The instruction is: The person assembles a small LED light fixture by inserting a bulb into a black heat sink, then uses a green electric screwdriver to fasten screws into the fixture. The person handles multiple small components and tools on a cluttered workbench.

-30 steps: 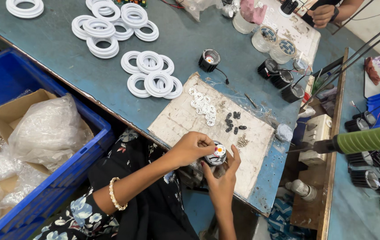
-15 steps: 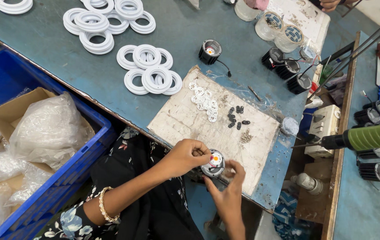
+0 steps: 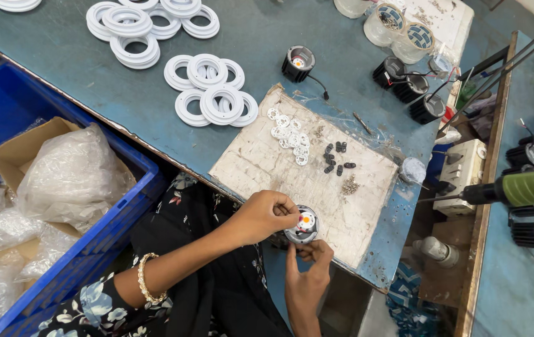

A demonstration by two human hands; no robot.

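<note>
Far left: big blue plastic crate with a brown cardboard box inside, full of crinkly clear plastic bags. Just right of that, up on the blue-green worktable: piles of flat white plastic rings, some stacked, some side by side.

Near the middle, low down: left hand, gold bead bracelet on its wrist, fingers pinched together on the top of a small round silver lamp part with an orange dot in the middle. Pinching something tiny or just pressing, cannot tell. Right below: right hand, fingers curled up around the bottom of the same lamp part, gripping it tight. Lamp part held at the near edge of a worn white board, just above it.

On the board, further up: little white washers in a bunch, then small black bits, then a tiny heap of screws.

Behind the board: one black round lamp housing with a wire. More black housings to the right, near two clear tubs.

Far right: green-handled power screwdriver, lying sideways, tip pointing left.
</note>
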